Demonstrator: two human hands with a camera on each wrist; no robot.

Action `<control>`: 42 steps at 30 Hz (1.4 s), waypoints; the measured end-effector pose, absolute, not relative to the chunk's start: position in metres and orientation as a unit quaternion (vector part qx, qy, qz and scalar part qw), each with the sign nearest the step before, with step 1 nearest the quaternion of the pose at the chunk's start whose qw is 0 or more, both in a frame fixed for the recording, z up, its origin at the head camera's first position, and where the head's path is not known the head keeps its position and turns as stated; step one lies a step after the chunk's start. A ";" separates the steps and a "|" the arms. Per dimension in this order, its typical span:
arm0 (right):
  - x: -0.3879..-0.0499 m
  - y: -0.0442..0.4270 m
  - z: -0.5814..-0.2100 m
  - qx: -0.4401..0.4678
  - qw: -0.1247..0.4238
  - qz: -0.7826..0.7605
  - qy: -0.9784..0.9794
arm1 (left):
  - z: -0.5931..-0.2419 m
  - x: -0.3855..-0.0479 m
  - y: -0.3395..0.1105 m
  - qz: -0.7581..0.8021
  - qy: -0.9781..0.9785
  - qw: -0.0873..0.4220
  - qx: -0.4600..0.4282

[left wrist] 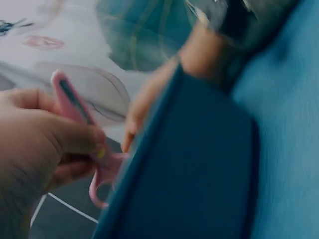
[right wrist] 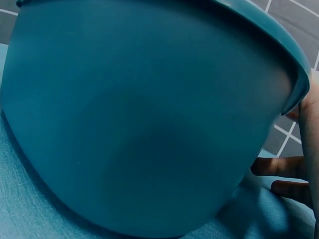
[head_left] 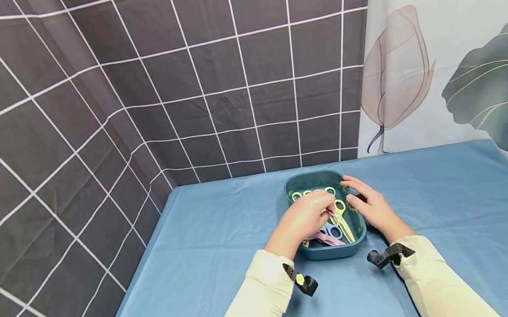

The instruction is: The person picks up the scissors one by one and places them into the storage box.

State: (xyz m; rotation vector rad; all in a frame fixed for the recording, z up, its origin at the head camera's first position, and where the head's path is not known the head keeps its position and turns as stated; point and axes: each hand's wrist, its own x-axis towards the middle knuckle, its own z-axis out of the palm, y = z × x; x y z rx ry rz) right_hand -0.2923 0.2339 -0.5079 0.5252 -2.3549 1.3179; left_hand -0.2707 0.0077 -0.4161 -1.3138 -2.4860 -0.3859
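Observation:
My left hand (head_left: 306, 212) is over the green-blue plastic bin (head_left: 331, 252), pinching a pair of pink scissors (left wrist: 107, 167) between thumb and fingers. In the left wrist view a pink handle loop hangs lowest, near the bin's rim, and the other end points up. My right hand (head_left: 373, 208) holds the bin's right rim, with two fingers (right wrist: 284, 167) outside beneath the lip; its thumb contact is partly hidden. Inside lie yellow-green scissors (head_left: 342, 222), blue-purple scissors (head_left: 333, 230) and another pink piece (head_left: 329, 239), with more yellow-green loops at the far end.
A blue cloth (head_left: 213, 276) covers the table under the bin. Behind stand a dark grid-patterned curtain (head_left: 215, 70) and a white floral one (head_left: 451, 110). Black wrist-camera mounts (head_left: 391, 255) sit on both sleeves, and a dark cable runs beside the right arm.

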 end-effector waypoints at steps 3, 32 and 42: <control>-0.292 0.235 -0.508 0.189 0.196 0.468 -0.841 | -0.418 -0.278 0.015 -0.085 -0.856 0.127 -0.494; -0.293 0.232 -0.511 0.187 0.203 0.474 -0.836 | -0.441 -0.280 0.033 0.010 -0.880 0.011 -0.475; -0.295 0.231 -0.515 0.188 0.198 0.462 -0.844 | -0.433 -0.286 -0.001 -0.068 -0.893 0.070 -0.440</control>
